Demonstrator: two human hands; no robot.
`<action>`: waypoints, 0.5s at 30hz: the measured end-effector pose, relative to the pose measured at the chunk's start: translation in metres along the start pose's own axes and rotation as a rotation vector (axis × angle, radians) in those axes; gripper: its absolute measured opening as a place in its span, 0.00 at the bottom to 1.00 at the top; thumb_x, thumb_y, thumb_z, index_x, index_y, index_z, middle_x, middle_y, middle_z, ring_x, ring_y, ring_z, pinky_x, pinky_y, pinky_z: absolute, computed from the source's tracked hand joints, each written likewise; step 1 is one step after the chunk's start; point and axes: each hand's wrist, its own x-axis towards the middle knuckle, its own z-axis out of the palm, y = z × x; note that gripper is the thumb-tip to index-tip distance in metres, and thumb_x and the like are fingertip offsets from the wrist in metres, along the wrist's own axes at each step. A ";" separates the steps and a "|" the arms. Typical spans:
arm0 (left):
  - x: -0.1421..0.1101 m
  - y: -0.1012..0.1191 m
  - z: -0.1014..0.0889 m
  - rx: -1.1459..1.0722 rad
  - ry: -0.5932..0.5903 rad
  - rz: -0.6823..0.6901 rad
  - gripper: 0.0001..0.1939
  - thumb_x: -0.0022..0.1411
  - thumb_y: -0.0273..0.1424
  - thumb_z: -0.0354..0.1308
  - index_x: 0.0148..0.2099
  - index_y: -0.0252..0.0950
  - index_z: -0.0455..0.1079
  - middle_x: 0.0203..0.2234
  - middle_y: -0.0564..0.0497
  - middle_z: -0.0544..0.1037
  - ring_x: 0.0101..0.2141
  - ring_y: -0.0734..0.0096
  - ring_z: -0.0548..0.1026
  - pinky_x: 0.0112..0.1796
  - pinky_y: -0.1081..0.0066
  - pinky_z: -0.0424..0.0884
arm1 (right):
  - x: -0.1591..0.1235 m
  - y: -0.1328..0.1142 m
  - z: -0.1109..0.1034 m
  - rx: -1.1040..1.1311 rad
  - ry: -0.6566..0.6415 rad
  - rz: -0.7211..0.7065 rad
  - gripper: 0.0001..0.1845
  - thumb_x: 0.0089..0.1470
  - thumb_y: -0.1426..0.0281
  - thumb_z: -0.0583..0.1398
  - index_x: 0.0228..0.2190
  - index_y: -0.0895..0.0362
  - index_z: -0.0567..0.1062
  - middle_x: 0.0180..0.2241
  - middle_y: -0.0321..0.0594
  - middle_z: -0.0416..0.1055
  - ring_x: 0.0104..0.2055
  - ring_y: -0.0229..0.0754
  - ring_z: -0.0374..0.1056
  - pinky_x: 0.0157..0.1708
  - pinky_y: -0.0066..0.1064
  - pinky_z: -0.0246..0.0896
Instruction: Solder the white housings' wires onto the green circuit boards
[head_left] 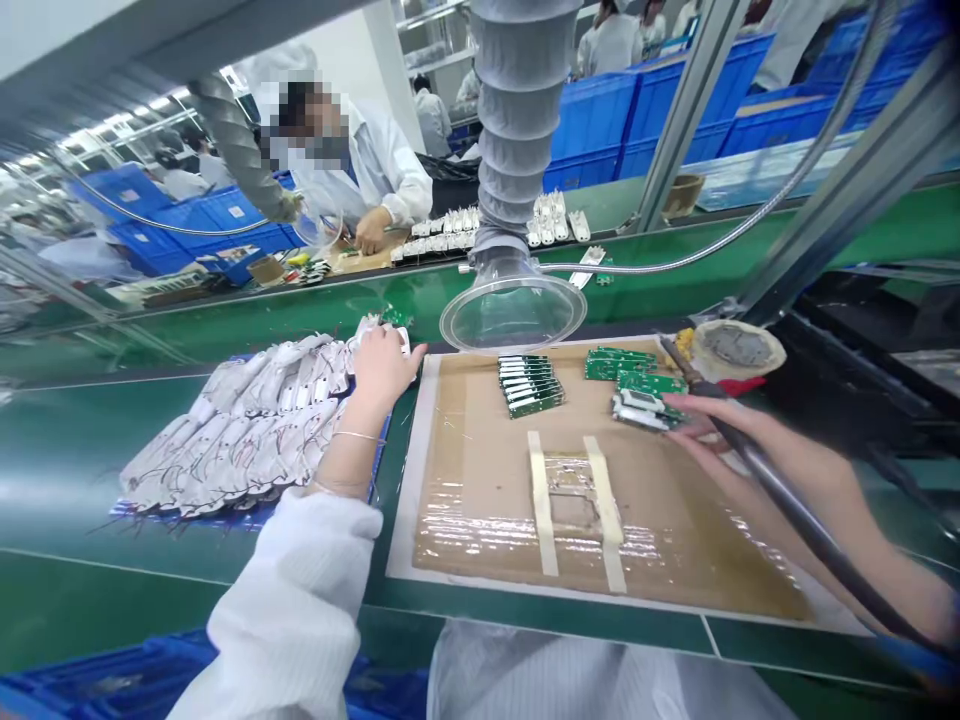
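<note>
At bench, left hand (382, 368) curled on white parts (255, 420); right hand (709, 430) gripping soldering iron (780, 490) w/ fingers closed.

glossy taped cardboard mat (480, 500), matt green circuit boards (531, 385), clear plastic funnel hood (512, 312), white cloth sleeve (292, 610).

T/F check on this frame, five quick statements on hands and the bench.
1. The left hand rests on the pile of white wired parts. True.
2. The right hand holds a soldering iron. True.
3. The stack of green boards lies on the blue crates. False: it lies on the brown work mat.
4. The clear extraction hood hangs over the mat's far edge. True.
5. The person across the belt wears a black coat. False: the coat is white.
</note>
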 end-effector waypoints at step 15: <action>-0.111 -0.008 -0.068 0.106 -0.116 0.545 0.07 0.68 0.27 0.55 0.39 0.37 0.74 0.39 0.49 0.80 0.56 0.58 0.70 0.55 0.58 0.70 | -0.026 -0.052 0.017 0.232 -0.486 -0.156 0.25 0.65 0.66 0.55 0.62 0.41 0.64 0.58 0.33 0.72 0.57 0.44 0.72 0.56 0.40 0.74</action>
